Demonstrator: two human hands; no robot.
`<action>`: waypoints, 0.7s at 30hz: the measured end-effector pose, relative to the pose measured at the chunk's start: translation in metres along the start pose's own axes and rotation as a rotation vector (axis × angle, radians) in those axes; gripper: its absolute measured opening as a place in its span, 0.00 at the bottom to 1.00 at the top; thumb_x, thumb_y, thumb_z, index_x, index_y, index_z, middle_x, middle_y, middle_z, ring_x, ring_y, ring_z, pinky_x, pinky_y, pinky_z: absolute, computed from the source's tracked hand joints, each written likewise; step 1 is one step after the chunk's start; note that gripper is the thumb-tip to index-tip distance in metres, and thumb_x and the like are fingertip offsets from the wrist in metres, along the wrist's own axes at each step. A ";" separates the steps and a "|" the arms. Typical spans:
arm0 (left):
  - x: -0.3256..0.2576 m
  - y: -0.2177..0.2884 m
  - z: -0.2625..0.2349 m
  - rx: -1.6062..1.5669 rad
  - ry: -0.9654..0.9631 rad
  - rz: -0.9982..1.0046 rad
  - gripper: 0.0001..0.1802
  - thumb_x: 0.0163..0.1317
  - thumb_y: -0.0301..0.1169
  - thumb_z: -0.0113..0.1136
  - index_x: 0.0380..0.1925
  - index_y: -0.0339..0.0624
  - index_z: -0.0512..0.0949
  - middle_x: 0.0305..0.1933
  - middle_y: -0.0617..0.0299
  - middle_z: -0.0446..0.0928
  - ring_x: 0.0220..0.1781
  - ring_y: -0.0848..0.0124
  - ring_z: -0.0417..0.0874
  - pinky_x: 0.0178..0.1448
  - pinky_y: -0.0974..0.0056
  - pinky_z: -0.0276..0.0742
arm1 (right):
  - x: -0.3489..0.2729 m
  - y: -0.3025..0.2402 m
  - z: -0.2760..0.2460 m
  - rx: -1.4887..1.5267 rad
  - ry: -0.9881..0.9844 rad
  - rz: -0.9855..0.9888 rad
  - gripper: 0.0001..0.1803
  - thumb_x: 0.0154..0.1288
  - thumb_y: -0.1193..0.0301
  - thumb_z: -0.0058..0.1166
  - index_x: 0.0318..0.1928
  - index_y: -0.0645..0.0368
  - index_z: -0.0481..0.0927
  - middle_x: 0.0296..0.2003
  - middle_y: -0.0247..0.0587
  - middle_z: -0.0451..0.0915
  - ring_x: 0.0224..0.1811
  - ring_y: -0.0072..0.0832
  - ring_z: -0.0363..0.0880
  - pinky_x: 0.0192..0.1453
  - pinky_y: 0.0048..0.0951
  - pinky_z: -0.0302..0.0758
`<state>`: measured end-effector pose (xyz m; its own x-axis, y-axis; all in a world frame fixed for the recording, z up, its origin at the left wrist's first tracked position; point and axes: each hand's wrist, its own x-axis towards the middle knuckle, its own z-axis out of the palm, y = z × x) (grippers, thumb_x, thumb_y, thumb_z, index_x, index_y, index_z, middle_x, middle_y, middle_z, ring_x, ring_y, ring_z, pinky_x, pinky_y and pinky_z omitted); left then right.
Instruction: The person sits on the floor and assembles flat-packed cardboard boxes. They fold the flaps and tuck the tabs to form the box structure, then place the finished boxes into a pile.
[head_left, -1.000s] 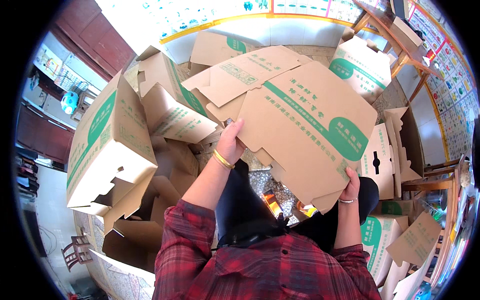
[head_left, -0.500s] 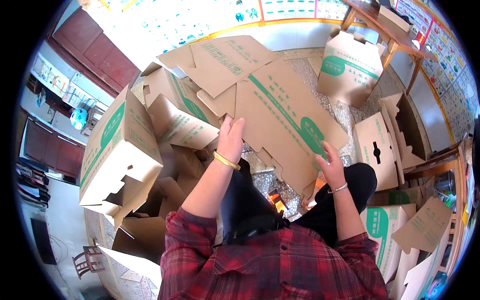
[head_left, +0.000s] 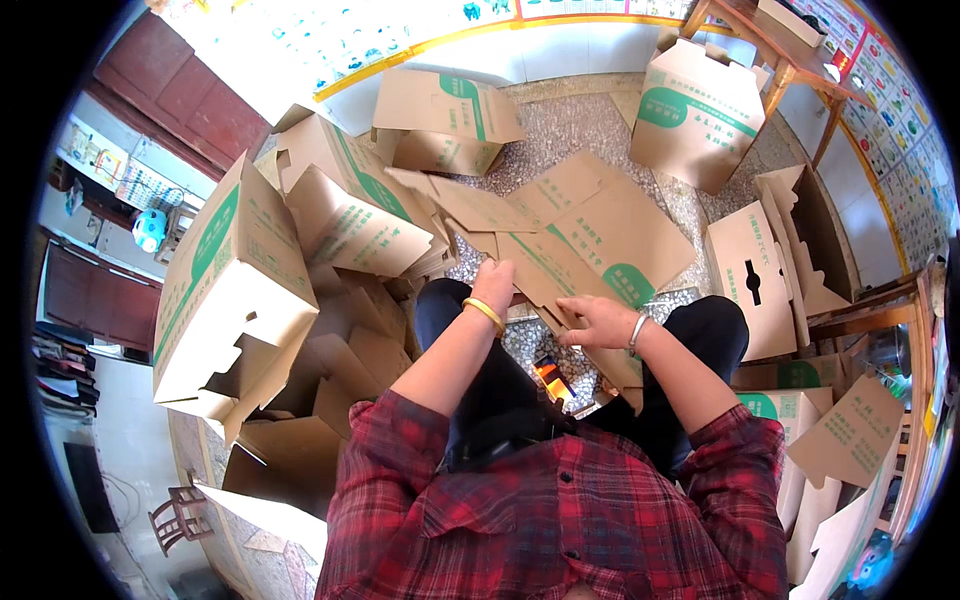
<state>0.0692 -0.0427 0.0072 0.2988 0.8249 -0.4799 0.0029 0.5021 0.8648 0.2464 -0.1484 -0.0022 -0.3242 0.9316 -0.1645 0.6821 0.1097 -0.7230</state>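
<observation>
- Left hand (head_left: 495, 278): fingers curled together over the near edge of a flat cardboard box blank (head_left: 590, 235), gripping it. A gold bangle (head_left: 484, 313) sits on that wrist.
- Right hand (head_left: 592, 320): palm down on the same blank, fingers spread apart and pressed flat on the card, thumb toward 9 o'clock. A silver bangle (head_left: 635, 333) circles this wrist.
- The blank lies unfolded across the person's knees and runs out over the speckled floor (head_left: 590, 125) toward 12 to 1 o'clock. Tan card with a green band and green patch; loose flaps point to 10 o'clock.
- Person is seated, in dark trousers (head_left: 700, 335) and a red plaid shirt (head_left: 560, 520), which fills the frame at 6 o'clock.
- At 9 to 10 o'clock of the hands: a heap of assembled boxes (head_left: 235, 270), tilted and leaning on one another, flaps hanging open. The nearest one is just beside the left hand.
- At 12 o'clock: one made-up box on its side (head_left: 445, 115), against the wall base.
- At 1 o'clock: an upright closed box (head_left: 700, 110), well apart from the hands, beside a wooden table leg (head_left: 830, 125).
- At 3 o'clock: an open box with a dark hand slot (head_left: 750, 280), close to the right knee.
- At 4 to 5 o'clock: more flat blanks (head_left: 850, 440) stacked on edge.
- Between the knees: something small and orange (head_left: 552, 378); cannot tell what.
</observation>
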 end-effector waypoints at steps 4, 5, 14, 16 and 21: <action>0.001 -0.009 -0.013 -0.011 0.029 -0.039 0.24 0.62 0.47 0.49 0.51 0.43 0.67 0.52 0.60 0.72 0.54 0.64 0.73 0.46 0.51 0.76 | 0.014 0.005 -0.002 -0.018 -0.085 -0.049 0.30 0.55 0.53 0.55 0.50 0.64 0.73 0.41 0.59 0.77 0.46 0.49 0.76 0.51 0.39 0.72; 0.001 -0.011 -0.017 -0.017 0.020 -0.028 0.26 0.63 0.50 0.49 0.52 0.44 0.67 0.54 0.61 0.71 0.56 0.65 0.71 0.46 0.51 0.75 | 0.016 0.004 -0.004 -0.009 -0.115 -0.039 0.28 0.56 0.54 0.54 0.49 0.64 0.73 0.39 0.59 0.78 0.44 0.50 0.76 0.49 0.39 0.72; 0.025 -0.031 -0.040 0.076 0.054 0.090 0.39 0.61 0.58 0.47 0.65 0.45 0.55 0.64 0.57 0.59 0.57 0.59 0.70 0.46 0.49 0.75 | 0.025 -0.003 -0.049 -0.031 -0.102 0.023 0.17 0.54 0.68 0.47 0.44 0.62 0.76 0.31 0.58 0.78 0.36 0.52 0.77 0.44 0.42 0.73; 0.029 -0.029 -0.039 0.039 0.070 0.056 0.40 0.61 0.58 0.48 0.65 0.43 0.55 0.65 0.56 0.59 0.58 0.59 0.69 0.46 0.49 0.75 | 0.026 -0.001 -0.063 -0.099 -0.083 0.032 0.16 0.54 0.69 0.46 0.42 0.62 0.77 0.30 0.59 0.78 0.36 0.51 0.77 0.43 0.43 0.73; 0.035 -0.006 -0.024 0.067 0.070 0.082 0.42 0.60 0.55 0.51 0.66 0.41 0.53 0.64 0.54 0.60 0.59 0.58 0.69 0.48 0.50 0.75 | 0.030 0.004 -0.073 -0.180 -0.100 0.028 0.17 0.53 0.69 0.47 0.43 0.62 0.78 0.29 0.57 0.78 0.36 0.51 0.77 0.44 0.43 0.73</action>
<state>0.0564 -0.0106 -0.0180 0.2331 0.8797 -0.4145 0.0453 0.4159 0.9083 0.2868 -0.0944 0.0386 -0.3606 0.8971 -0.2553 0.7949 0.1523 -0.5873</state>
